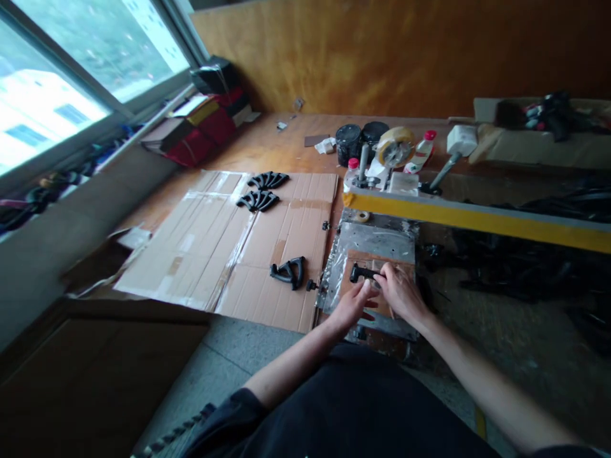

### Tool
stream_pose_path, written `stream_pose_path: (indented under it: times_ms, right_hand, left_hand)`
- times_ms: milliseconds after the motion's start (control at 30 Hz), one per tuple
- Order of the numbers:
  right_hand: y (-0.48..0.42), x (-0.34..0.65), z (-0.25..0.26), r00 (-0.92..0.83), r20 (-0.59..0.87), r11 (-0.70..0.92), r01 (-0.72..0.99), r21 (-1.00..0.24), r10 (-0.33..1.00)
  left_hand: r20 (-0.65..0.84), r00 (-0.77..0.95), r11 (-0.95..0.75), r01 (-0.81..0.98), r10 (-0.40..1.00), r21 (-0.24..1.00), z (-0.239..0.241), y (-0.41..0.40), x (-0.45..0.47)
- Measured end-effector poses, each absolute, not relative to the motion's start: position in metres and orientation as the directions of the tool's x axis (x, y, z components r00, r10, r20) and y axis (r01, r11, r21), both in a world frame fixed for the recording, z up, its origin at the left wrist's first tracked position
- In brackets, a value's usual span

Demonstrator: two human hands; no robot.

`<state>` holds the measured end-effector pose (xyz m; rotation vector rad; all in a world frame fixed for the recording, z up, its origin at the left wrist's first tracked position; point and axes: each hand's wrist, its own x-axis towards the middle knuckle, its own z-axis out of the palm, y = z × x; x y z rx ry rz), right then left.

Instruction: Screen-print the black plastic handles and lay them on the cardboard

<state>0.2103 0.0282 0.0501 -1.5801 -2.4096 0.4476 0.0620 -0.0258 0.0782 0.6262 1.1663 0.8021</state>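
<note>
Both hands meet over a metal plate [372,238] with a brown pad on it. A small black plastic part [361,273] lies on the pad. My right hand [401,294] has its fingers pinched on the part's right end. My left hand [356,305] rests just below the part with fingers curled, its fingertips touching the right hand's; I cannot make out whether it holds anything. A black triangular part [289,272] lies to the left on flattened cardboard [210,242]. Two stacks of the same black parts [261,191] sit further back on the cardboard.
A yellow bar [477,219] crosses behind the plate. Behind it stand two black tins [360,140], a tape roll [395,146], red-capped bottles [420,151] and a white block [461,138]. Dark parts are heaped at right [515,267]. A window runs along the left.
</note>
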Motion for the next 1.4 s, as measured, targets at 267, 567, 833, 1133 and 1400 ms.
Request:
stream_pose_path:
  times_ms: [267,567,833,1133,1400]
  right_hand:
    - [0.022,0.088,0.056,-0.758,0.134,0.669,0.46,-0.584,0.638]
    - [0.042,-0.001,0.018,-0.801,-0.11,0.726,0.583,-0.365,0.588]
    - [0.018,-0.046,0.012,-0.835,-0.151,0.799,0.55,-0.245,0.529]
    - [-0.015,-0.052,0.013,-0.905,-0.19,0.838,0.425,-0.343,0.381]
    - [0.01,0.054,0.036,-0.823,-0.045,0.628,0.467,-0.623,0.567]
  left_hand:
    - [-0.54,-0.457,0.452,-0.296,0.707,0.842,0.035,-0.055,-0.053]
    - [-0.597,-0.705,0.867,0.051,0.382,0.495,-0.043,-0.082,-0.159]
    - [-0.559,-0.748,0.878,0.067,0.358,0.474,-0.05,-0.095,-0.164]
    - [-0.579,-0.747,0.882,0.021,0.327,0.471,-0.053,-0.116,-0.161]
    - [-0.613,-0.697,0.896,0.096,0.372,0.434,-0.05,-0.115,-0.135]
